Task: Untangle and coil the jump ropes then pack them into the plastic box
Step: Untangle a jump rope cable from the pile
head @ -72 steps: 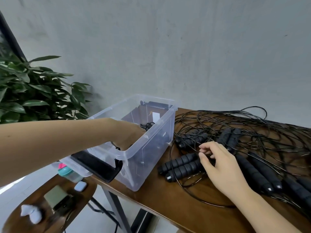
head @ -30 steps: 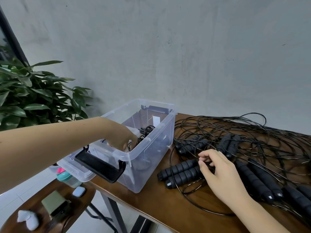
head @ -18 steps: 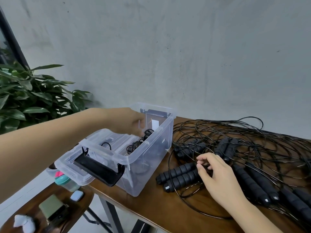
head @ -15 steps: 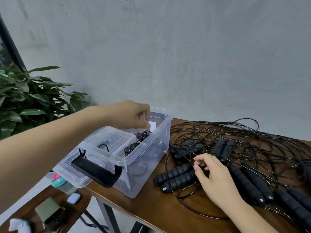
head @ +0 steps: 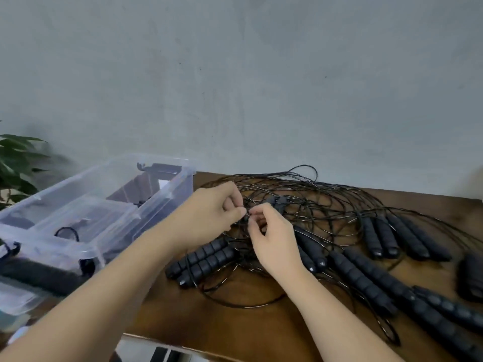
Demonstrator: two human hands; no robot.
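Observation:
A tangle of thin black jump-rope cords [head: 308, 202] lies on the wooden table [head: 251, 317], with several black ribbed handles spread among it. A pair of handles [head: 202, 261] lies just left of my hands. My left hand [head: 211, 218] and my right hand [head: 271, 239] meet over the tangle, fingertips touching, both pinching a cord at the same spot. The clear plastic box [head: 167, 194] stands at the table's left end with a coiled rope [head: 68, 231] dimly visible inside.
More handles [head: 379, 239] lie in rows at the right, some running to the lower right corner. The box's black-handled lid part [head: 39, 274] sticks out at the left. A leafy plant [head: 15, 163] stands beyond the box. The wall is close behind the table.
My left hand left the box and came right to meet my right hand over the tangle. The right hand lifted off the handle pair onto the cords. The view swung right.

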